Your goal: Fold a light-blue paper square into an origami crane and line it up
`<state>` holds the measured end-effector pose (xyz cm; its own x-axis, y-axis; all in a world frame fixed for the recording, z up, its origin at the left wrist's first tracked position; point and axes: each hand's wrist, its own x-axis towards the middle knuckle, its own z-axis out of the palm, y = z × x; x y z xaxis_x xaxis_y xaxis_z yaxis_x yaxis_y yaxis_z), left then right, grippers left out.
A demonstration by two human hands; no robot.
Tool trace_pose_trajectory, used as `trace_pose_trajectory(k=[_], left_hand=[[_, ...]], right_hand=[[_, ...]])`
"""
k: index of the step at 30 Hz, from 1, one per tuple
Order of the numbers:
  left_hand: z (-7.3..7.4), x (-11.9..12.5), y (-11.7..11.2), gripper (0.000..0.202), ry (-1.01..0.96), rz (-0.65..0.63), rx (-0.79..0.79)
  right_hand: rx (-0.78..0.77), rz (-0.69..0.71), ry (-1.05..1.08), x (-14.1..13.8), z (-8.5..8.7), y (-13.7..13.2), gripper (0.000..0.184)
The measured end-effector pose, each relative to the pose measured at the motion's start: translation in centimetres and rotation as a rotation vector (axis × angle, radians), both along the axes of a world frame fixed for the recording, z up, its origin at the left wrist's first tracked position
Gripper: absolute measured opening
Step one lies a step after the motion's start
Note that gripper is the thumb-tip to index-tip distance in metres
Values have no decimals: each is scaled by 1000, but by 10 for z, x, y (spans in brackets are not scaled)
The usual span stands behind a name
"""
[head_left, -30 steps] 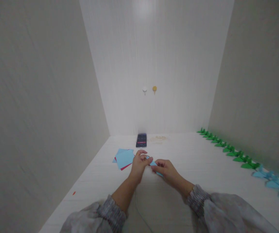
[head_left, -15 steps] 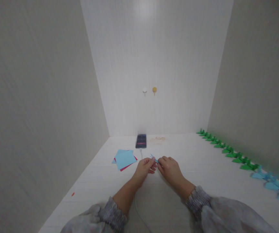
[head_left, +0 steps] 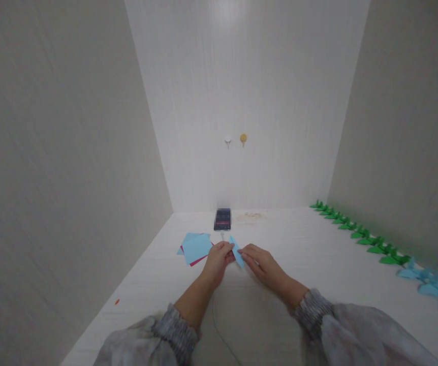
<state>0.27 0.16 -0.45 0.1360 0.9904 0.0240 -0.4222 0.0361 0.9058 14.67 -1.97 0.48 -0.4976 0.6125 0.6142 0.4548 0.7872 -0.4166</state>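
Between my hands, above the white table, is a piece of folded light blue paper (head_left: 236, 252), narrow and pointed at its far end. My left hand (head_left: 219, 259) pinches it from the left, with the thumb on top. From the right, the thumb and fingers of my right hand (head_left: 260, 262) close on its edge. Just beyond my left hand lies a loose stack of square paper (head_left: 196, 248), light blue on top with red showing beneath.
A phone (head_left: 222, 219) stands near the back wall, its cable (head_left: 221, 333) running toward me. Folded green paper figures (head_left: 360, 234) and light blue ones (head_left: 430, 288) line the right wall. An orange scrap (head_left: 117, 302) lies at left. Two hooks (head_left: 243, 138) are on the back wall.
The folded blue paper has turned in my hands and now shows a broader flat face. My left hand has shifted slightly left, and my right hand's fingers have straightened.
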Motion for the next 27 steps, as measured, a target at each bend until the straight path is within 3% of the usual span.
trace_pose_trajectory(k=[5,10,20,27], left_hand=[[-2,1,-1,21,-7,-79,13],[-3,2,-1,28,20,-63,18],[3,0,-8,21,-54,-141,78],[5,0,-10,22,76,-128,180]], right_hand=[[-29,28,120,5,-6,8,24],[-75,36,148,7,-8,12,19],[-232,26,331,10,-5,14,18],[-381,21,445,10,-9,17,15]])
